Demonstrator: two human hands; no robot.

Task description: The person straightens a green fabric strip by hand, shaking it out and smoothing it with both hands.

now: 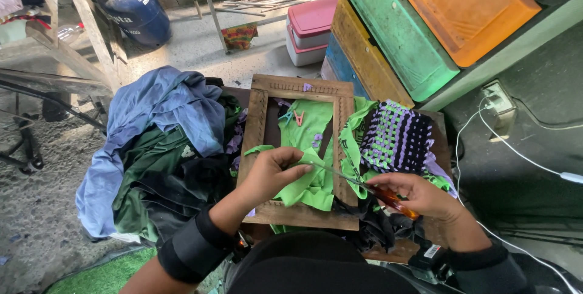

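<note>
- Head view: the left hand [274,169] pinches a strip of bright green fabric [311,175] between thumb and fingers, over the lower middle of a wooden weaving frame [254,125].
- The right hand [419,195] is clenched around the orange handle of a screwdriver [388,197]; its thin metal shaft runs up and left, its tip meeting the green fabric just beside the left fingers.
- The frame lies flat on a low table [440,125], its inside filled with crumpled green cloth; small pink and teal clothespins [293,116] lie on that cloth near the frame's top.
- Just right of the frame, touching its side rail, sits a woven mat of purple, green and black strips [398,137], with loose black cloth spilling below it near the right wrist.
- Left of the frame, a heap of clothes presses against it: a blue garment [164,109] on top, dark green and black pieces beneath.
- Further back, on the concrete floor, stand a blue gas cylinder [136,5] and a pink-lidded white cooler box [310,30].
- To the upper right, painted boards in green [395,30], orange [461,2], yellow and blue lean stacked.
- A white cable [522,157] runs from a wall socket [499,98] across the dark floor on the right.
</note>
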